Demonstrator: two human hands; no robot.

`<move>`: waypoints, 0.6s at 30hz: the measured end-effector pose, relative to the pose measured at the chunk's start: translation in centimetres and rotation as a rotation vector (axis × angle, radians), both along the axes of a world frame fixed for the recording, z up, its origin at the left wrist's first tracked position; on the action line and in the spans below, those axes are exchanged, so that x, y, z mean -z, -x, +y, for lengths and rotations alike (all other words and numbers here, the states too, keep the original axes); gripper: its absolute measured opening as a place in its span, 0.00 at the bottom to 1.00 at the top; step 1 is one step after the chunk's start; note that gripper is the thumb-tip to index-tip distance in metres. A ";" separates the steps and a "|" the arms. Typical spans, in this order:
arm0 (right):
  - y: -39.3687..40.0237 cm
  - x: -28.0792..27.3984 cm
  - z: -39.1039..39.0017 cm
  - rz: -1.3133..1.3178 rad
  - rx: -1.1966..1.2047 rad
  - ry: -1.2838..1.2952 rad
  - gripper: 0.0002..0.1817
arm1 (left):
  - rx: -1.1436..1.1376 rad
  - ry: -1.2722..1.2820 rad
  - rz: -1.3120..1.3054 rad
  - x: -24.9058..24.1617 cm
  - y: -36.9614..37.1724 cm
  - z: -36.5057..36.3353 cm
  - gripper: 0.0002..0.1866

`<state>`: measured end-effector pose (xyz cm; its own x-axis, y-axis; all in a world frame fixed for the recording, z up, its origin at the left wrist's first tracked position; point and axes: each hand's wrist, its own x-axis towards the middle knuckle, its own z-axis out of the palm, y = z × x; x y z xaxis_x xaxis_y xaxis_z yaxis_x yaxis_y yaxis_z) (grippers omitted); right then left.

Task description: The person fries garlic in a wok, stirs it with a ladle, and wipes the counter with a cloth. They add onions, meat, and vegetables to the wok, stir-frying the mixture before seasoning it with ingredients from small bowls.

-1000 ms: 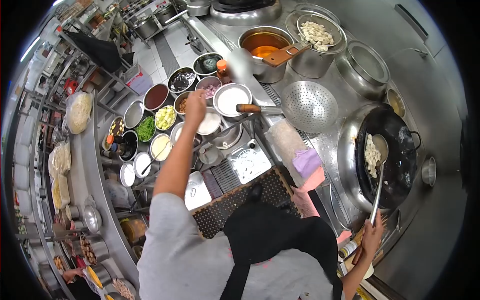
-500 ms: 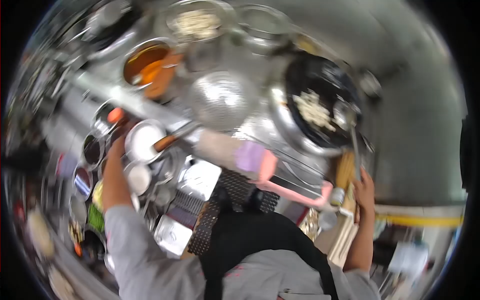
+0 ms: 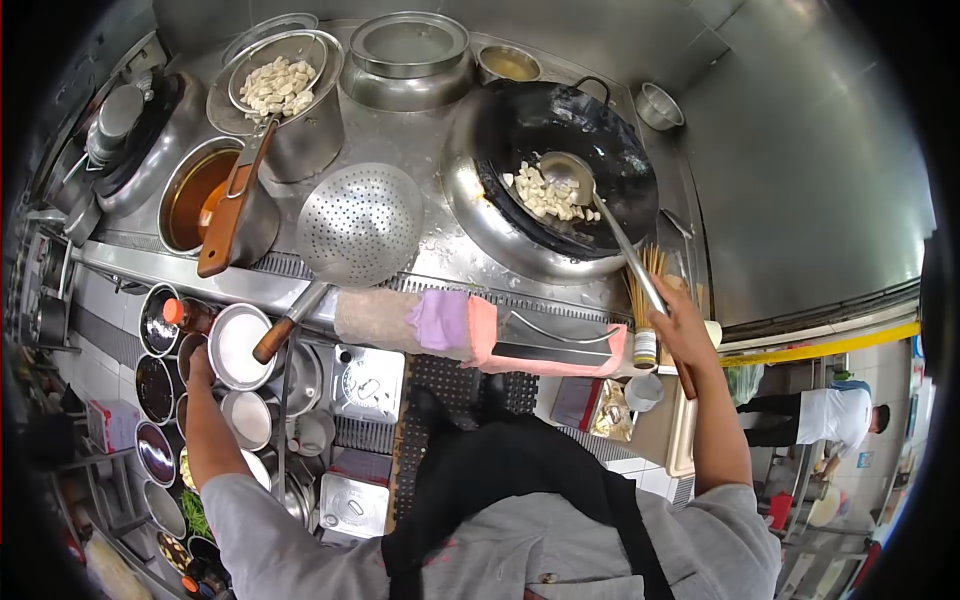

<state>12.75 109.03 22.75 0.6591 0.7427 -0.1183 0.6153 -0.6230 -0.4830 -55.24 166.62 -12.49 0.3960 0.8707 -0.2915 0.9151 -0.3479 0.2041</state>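
Note:
My right hand (image 3: 683,325) is closed around the wooden-ended handle of a metal ladle (image 3: 625,240). The ladle's bowl rests in a black wok (image 3: 620,170), against a heap of pale, cut food pieces (image 3: 548,193). At the left, my left hand (image 3: 199,365) is beside a container of white powder or grains (image 3: 240,347) and just below a bottle with an orange cap (image 3: 195,316). Its fingers are mostly hidden there, so its grip does not show. A perforated strainer (image 3: 362,225) with a wooden handle lies between the wok and the containers.
More pale pieces fill a wire strainer (image 3: 278,90) over a pot. A pot of orange-brown liquid (image 3: 200,195) stands nearby. Cloths (image 3: 440,320) and a pink-edged trough (image 3: 550,352) line the stove's front. Another person (image 3: 835,415) is far right.
The view has turned and sharpened, showing the wok farther left in the picture. The ladle's bowl now lies over the food pieces rather than to their right. My left hand stays by the containers.

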 end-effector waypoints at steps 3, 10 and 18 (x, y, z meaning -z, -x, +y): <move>3.0 -4.1 -0.2 0.119 0.011 0.044 0.32 | -0.234 0.022 -0.248 -0.5 0.0 -0.3 0.14; -1.7 3.4 0.3 -0.251 -0.247 -0.025 0.33 | -0.295 -0.189 -0.408 -6.2 -3.1 -3.9 0.12; -9.8 7.1 0.1 0.034 0.352 -0.092 0.31 | 0.306 -0.622 -0.407 -2.9 1.3 -1.3 0.17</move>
<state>22.53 109.16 15.62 0.8733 0.4793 -0.0875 0.3534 -0.7468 -0.5634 -56.49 165.27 -9.58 0.6140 0.6619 0.4300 0.6565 -0.7307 0.1874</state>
